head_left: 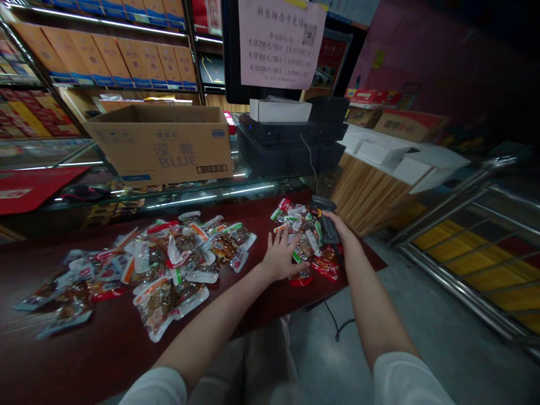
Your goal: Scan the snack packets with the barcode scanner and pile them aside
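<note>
My left hand point(280, 257) is open, its fingers spread over the near side of a smaller pile of plastic snack packets point(301, 228). In my right hand point(336, 224) is a dark barcode scanner point(324, 222), upright at the pile's right edge, with fingers wrapped around it. Some red packets point(325, 263) lie just below the scanner. A larger heap of similar clear packets point(169, 253), with brown food inside and white, orange or green edges, spreads across the left of the dark red tabletop point(253, 306).
An open cardboard box point(160, 143) stands behind the table on a glass counter. A monitor with a paper sign point(282, 45) rises above a black cash-register unit point(291, 152). White boxes point(396, 154) sit at the right, near a metal railing point(464, 242). A cable point(337, 326) hangs below the table.
</note>
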A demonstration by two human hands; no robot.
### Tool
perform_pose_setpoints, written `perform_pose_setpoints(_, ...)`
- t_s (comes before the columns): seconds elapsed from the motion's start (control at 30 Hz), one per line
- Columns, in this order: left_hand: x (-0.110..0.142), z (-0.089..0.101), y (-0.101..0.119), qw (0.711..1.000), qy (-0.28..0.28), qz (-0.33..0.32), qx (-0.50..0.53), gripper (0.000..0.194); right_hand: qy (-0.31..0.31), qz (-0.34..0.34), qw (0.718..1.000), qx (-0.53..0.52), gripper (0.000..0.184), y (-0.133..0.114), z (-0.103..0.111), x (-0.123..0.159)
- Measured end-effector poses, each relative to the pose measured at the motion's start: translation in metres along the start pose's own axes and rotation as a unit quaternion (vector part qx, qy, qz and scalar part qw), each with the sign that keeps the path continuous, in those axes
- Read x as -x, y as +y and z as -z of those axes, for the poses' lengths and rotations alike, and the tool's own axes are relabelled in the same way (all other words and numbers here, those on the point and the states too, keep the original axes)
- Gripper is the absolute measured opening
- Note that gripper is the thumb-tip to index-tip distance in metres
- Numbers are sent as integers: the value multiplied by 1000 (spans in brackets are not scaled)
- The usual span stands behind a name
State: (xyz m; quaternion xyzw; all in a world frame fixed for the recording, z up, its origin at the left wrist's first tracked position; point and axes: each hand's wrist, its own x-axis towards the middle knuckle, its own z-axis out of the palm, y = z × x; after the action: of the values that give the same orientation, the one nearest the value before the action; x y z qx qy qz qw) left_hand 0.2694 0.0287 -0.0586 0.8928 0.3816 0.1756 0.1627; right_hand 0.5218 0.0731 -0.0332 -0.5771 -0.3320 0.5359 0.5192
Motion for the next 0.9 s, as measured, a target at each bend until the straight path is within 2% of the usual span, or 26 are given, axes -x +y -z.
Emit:
perform_pose_setpoints(0.2,15,23,-18,999,-46,-17,-21,88,6,-24,1000,-1,42,2,-13,9)
perform_pose_setpoints(0.27,18,34,-26,999,-45,-21,-22,87,7,-24,1000,-5,41,2,-17,11)
perform_pose_setpoints(0.4,19,55,-40,997,50,-19,-60,73,13,-17,1000,-13,41,3,-19,14)
perform_pose_setpoints(0.5,19,64,-54,987,110,40,-114,64,12,-19,1000,-14,44,5,-18,15)
perform_pose_setpoints(0.57,23,66,-65,977,93,108,-156,64,14,-20,1000,-10,45,5,-17,16)
perform_pose_setpoints(0.67,32,65,-75,964,30,175,-198,66,15,-19,1000,3,46,5,-18,16)
perform_pose_setpoints(0.9,58,77,-82,957,5,182,-225,63,21,-23,999,25,46,6,-16,14)
